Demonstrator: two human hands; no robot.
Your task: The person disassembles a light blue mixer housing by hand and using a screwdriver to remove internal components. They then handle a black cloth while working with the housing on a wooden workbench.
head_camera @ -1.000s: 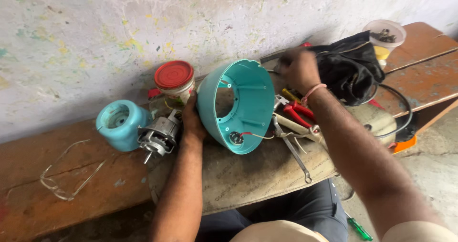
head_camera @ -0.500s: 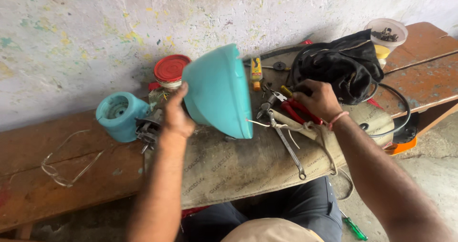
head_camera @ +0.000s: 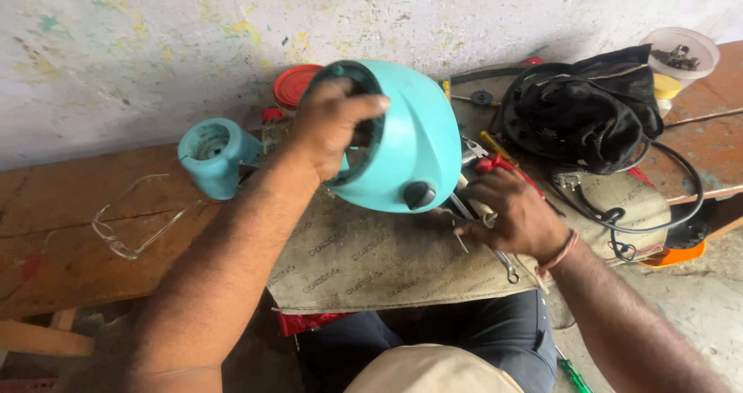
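Observation:
My left hand point(head_camera: 333, 126) grips the rim of a turquoise plastic appliance housing point(head_camera: 402, 149), held tilted above the cloth with its black knob point(head_camera: 419, 195) facing me. My right hand point(head_camera: 515, 211) rests over a pile of hand tools point(head_camera: 484, 207) just right of the housing, fingers curled around a metal tool there. A spanner point(head_camera: 507, 267) sticks out below that hand. A smaller turquoise part point(head_camera: 213, 154) stands to the left on the bench.
A grey cloth point(head_camera: 371, 261) covers the wooden bench point(head_camera: 54, 238). A red-lidded jar point(head_camera: 294, 87) stands by the wall, a black bag point(head_camera: 596, 114) with a black cable point(head_camera: 681, 184) lies at right, a plastic tub point(head_camera: 681, 52) behind it. Clear glasses point(head_camera: 128, 223) lie at left.
My left hand has turned and lifted the turquoise housing, so its closed outer shell and knob now face me. My right hand moved from the black bag down onto the tools.

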